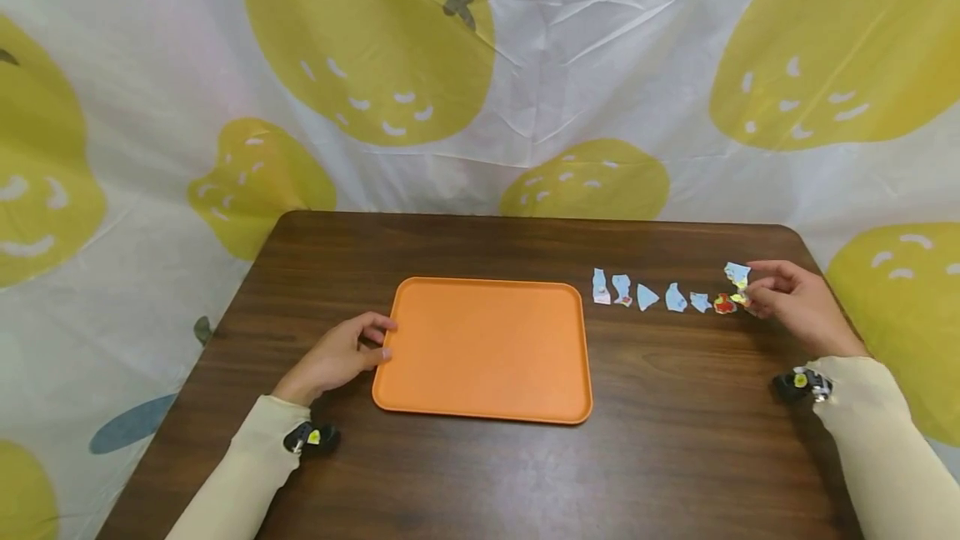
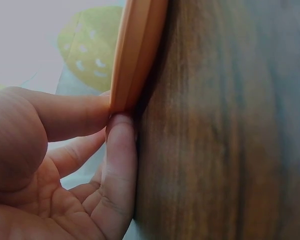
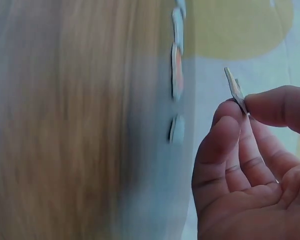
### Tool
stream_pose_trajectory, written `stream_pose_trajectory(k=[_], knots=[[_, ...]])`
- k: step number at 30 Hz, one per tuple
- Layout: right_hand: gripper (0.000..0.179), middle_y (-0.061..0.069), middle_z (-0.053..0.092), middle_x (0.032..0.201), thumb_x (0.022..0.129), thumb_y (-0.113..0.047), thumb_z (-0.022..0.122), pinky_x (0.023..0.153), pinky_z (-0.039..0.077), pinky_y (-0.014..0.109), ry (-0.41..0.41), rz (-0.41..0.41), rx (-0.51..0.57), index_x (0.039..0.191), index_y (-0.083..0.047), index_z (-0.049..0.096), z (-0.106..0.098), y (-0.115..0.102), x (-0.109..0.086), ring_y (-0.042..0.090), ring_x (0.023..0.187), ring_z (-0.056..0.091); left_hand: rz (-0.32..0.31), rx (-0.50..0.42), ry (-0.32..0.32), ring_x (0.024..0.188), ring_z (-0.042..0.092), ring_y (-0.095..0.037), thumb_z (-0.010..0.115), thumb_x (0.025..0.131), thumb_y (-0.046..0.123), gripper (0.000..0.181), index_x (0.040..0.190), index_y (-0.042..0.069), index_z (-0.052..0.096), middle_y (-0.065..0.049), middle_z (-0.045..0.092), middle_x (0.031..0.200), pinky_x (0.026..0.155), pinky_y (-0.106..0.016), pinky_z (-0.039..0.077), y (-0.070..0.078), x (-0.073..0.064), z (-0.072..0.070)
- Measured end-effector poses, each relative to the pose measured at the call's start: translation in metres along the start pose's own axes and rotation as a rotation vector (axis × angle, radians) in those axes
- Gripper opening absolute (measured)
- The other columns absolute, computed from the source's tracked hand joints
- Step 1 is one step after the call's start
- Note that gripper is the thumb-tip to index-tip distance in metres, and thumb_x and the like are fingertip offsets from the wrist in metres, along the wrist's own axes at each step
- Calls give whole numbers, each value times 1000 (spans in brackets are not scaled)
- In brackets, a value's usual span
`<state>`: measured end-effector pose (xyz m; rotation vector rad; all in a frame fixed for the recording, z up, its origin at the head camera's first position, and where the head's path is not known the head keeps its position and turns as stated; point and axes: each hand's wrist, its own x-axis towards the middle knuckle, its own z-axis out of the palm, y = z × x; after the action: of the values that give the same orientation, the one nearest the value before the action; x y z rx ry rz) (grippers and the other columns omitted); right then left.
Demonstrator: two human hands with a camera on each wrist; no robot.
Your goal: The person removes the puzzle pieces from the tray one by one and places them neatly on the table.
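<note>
An orange rectangular tray (image 1: pixel 483 348) lies on the dark wooden table. My left hand (image 1: pixel 333 358) grips its left edge, with the thumb and a finger meeting at the tray's rim (image 2: pixel 135 55) in the left wrist view. Over at the table's right side, my right hand (image 1: pixel 806 307) pinches a small, flat, irregular light blue piece (image 1: pixel 737 273) between thumb and fingers, held above the table. Seen edge-on in the right wrist view, this thin piece (image 3: pixel 233 85) rises from the fingertips. Just below it, a yellowish piece (image 1: pixel 740 298) is partly covered by the fingers.
A row of similar pieces runs between tray and right hand: a tall light blue one (image 1: pixel 602 287), a triangular one (image 1: pixel 647 297), a curved one (image 1: pixel 676 297), a red one (image 1: pixel 724 303) and others. Behind the table hangs a white cloth (image 1: pixel 420 182) with yellow fruit prints.
</note>
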<state>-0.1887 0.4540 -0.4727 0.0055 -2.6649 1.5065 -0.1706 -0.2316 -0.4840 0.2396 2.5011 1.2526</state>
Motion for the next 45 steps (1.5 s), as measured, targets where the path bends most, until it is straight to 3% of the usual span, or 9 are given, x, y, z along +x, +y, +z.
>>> stream_pose_trajectory(k=[13,16,21,27,38,45], knots=[[26,-17,70,77,103,-12,67,52,48,27,-42,63,-90,119,-31,59,-33,25,-3,7,64,62,4,-13,-14,82,63,-21,74,98,10,37,134,10,65,-17,64,121,76,-33,56,2,0,0],[24,-14,69,75,102,-12,67,52,47,28,-57,73,-147,124,-19,60,-38,29,-3,9,63,60,3,-22,-18,82,62,-21,74,98,10,37,134,10,65,-18,63,121,76,-33,56,2,1,0],[47,-10,70,74,101,-14,69,53,48,30,-104,74,-266,139,8,51,-41,28,-2,10,62,60,0,-36,-20,83,63,-21,74,98,11,37,134,10,65,-17,63,121,77,-32,57,0,0,1],[50,-16,72,81,102,-16,68,55,50,30,-133,69,-319,140,11,50,-41,31,1,6,65,62,-2,-45,-16,82,63,-21,75,98,11,37,134,10,65,-17,63,120,77,-31,57,-3,-2,3],[50,-8,74,85,103,-17,67,55,51,31,-144,72,-347,140,12,52,-42,30,4,6,66,60,0,-15,-5,82,63,-21,75,98,11,37,133,12,66,-17,65,121,76,-33,55,-1,0,1],[49,-11,72,83,104,-17,66,55,50,30,-134,46,-347,142,10,51,-40,28,3,5,65,59,2,-18,-8,82,63,-20,75,98,11,36,133,11,66,-17,64,121,77,-32,57,0,-1,0]])
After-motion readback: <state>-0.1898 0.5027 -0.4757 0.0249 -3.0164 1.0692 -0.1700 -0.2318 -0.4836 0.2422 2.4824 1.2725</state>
